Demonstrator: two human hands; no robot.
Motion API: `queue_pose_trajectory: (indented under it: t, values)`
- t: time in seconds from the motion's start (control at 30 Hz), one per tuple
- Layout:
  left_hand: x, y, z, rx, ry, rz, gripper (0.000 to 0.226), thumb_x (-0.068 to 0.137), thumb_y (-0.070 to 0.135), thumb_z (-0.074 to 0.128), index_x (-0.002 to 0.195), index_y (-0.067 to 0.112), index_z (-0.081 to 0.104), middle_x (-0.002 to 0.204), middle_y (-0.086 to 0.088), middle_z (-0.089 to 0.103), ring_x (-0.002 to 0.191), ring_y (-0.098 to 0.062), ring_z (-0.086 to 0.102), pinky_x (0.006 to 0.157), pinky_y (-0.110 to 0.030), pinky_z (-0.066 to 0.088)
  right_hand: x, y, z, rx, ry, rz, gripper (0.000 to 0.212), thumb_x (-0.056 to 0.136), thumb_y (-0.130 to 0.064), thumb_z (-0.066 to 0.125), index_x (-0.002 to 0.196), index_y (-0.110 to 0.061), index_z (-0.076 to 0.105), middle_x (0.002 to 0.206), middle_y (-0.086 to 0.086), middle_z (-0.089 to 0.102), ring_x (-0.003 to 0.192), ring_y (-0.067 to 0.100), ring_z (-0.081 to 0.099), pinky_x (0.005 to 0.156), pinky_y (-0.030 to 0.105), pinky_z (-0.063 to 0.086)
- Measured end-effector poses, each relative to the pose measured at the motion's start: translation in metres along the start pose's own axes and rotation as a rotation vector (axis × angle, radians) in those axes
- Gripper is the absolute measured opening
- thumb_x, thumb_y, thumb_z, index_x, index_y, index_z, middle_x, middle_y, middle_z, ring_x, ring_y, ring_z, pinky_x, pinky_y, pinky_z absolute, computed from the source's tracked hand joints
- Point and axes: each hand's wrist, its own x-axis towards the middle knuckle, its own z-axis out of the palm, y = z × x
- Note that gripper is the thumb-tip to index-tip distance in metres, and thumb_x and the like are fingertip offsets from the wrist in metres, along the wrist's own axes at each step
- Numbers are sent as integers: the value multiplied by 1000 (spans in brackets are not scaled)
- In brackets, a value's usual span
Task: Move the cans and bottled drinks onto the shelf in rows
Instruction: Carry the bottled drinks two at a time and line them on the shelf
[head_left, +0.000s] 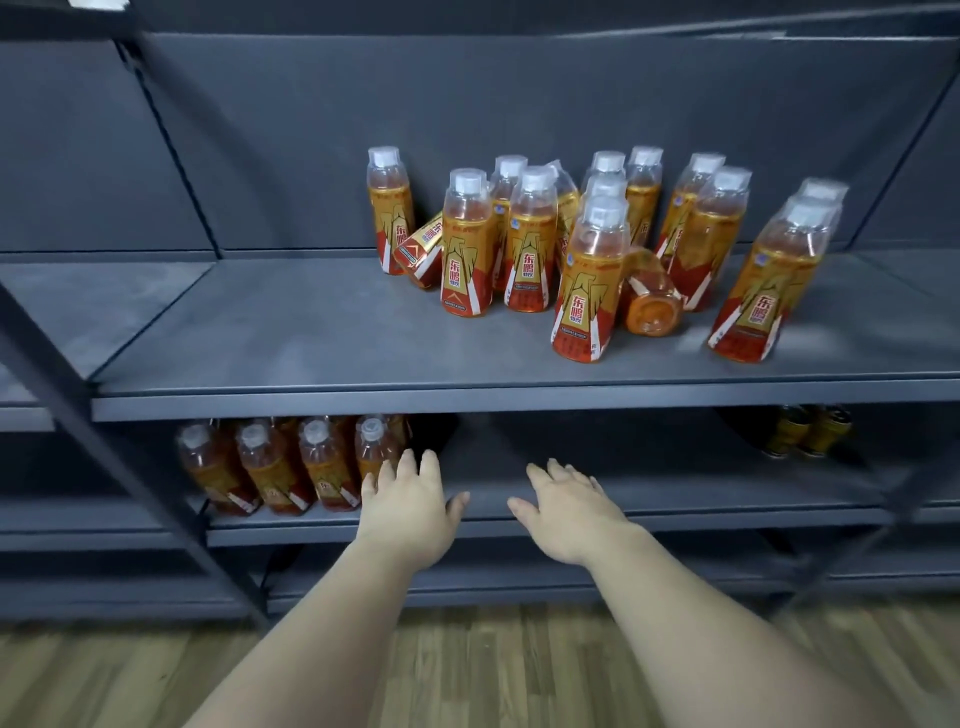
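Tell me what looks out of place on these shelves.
On the upper shelf, a fallen bottle lies on its side, base toward the camera, and a tipped bottle lies beside the leftmost bottle. The others there stand in a loose cluster, unlike the neat row on the lower shelf.

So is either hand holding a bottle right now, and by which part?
Nothing is held. The left hand and right hand are both open and empty, by the lower shelf.
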Motion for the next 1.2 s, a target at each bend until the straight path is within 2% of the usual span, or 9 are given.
queue_pose_trajectory:
  t: [0.27, 0.43, 0.6, 0.9, 1.2]
  values:
    - [-40, 16, -43, -3, 55, 30, 73, 99, 61, 29, 156, 16, 16, 164, -11, 16, 150, -34, 16, 122, -50, 14, -54, -5, -39, 9, 46, -14, 67, 105, -54, 26, 161, -21, 9, 168, 9, 4, 154, 27, 3, 125, 43, 5]
    - [-44, 31, -77, 24, 122, 63, 72, 99, 61, 30, 153, 15, 20, 161, -11, 21, 148, -34, 19, 121, -50, 16, -75, -2, -77, 30, 114, -12, 68, 104, -55, 28, 160, -20, 10, 168, 8, 5, 154, 26, 4, 124, 42, 8]
    - [-43, 48, -100, 57, 134, 98, 73, 99, 62, 28, 155, 16, 18, 163, -13, 17, 150, -34, 16, 121, -50, 16, -86, 7, -104, 27, 154, 0, 69, 104, -55, 29, 161, -20, 10, 168, 7, 6, 154, 27, 6, 123, 42, 10]
    - [-22, 51, -132, 41, 183, 116, 68, 99, 60, 31, 152, 18, 22, 163, -12, 19, 149, -35, 19, 121, -52, 18, -66, -8, -137, 46, 251, -61, 71, 102, -57, 35, 160, -24, 12, 167, 3, 13, 153, 25, 15, 122, 43, 22]
    - [24, 27, -151, 12, 168, 83, 69, 99, 60, 32, 153, 18, 22, 163, -11, 20, 149, -35, 20, 121, -52, 19, -25, -15, -159, 58, 263, -37, 71, 101, -58, 37, 159, -22, 17, 165, 1, 20, 149, 25, 25, 118, 45, 32]
